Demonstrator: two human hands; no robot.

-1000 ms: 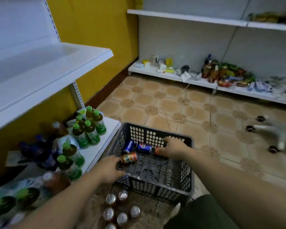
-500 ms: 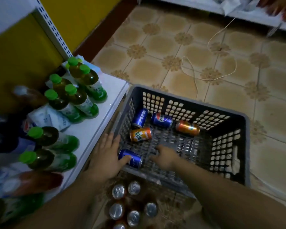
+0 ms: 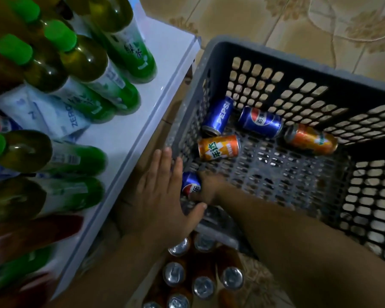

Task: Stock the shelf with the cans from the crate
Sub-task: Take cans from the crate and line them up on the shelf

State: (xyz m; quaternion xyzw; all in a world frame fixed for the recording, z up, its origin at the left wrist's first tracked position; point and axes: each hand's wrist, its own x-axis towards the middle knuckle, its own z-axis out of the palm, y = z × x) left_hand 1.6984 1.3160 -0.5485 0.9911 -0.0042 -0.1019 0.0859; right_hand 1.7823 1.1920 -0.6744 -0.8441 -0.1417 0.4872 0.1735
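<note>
Head view: right hand (image 3: 206, 188) curled round blue Pepsi aluminium can (image 3: 190, 185), near-left corner of dark grey perforated plastic crate (image 3: 276, 57). Can at hand's 9 o'clock, long axis mostly hidden. Left hand (image 3: 162, 192) flat, fingers straight, against crate corner. White metal shelf (image 3: 125, 132) at 9–10 o'clock; right hand does lift.

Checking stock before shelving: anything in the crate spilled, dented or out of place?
No spill or dent shows. In the crate, two blue cans and two orange cans lie on their sides, askew; the right hand grips a fifth can.
</note>
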